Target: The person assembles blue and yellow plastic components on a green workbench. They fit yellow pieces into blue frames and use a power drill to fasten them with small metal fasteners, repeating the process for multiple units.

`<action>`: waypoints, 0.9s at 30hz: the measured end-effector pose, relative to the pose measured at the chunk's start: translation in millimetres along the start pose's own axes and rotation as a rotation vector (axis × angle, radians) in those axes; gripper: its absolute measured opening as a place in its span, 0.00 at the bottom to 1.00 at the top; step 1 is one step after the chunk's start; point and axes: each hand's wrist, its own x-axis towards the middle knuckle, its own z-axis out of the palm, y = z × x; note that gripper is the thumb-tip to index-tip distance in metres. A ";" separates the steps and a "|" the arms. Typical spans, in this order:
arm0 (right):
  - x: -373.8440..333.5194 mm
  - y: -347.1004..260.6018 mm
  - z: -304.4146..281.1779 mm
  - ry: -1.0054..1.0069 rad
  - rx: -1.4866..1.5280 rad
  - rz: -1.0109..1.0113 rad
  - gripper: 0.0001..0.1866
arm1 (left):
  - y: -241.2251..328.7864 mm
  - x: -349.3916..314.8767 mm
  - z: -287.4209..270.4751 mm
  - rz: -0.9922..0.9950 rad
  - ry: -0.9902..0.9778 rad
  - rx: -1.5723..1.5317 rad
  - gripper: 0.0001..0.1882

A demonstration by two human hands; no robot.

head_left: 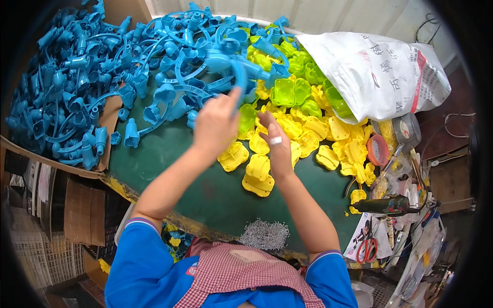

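My left hand (215,126) is closed round the end of a curved blue plastic part (240,77), raised over the heap and smeared by motion. My right hand (277,149), white tape round one finger, is held up beside it with fingers stretched and apart, holding nothing that I can see. Just below and around my right hand lie yellow plastic pieces (258,173), some stacked. Bright green cup-like pieces (290,92) are heaped beyond them. Past my left hand, more blue arched parts with flared ends (164,95) spread over the green tabletop (200,190).
A cardboard box (109,131) heaped with blue parts stands left. The white sack (382,77) lies back right, green pieces at its mouth. Small metal screws (264,234) are piled at the near edge. A dark power screwdriver (382,205), red-handled scissors (367,250) and a pink dish (377,150) are right.
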 end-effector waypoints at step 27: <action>-152.8 46.1 -119.3 0.436 -0.804 -0.187 0.08 | 51.3 -103.6 54.9 0.027 -0.539 0.010 0.32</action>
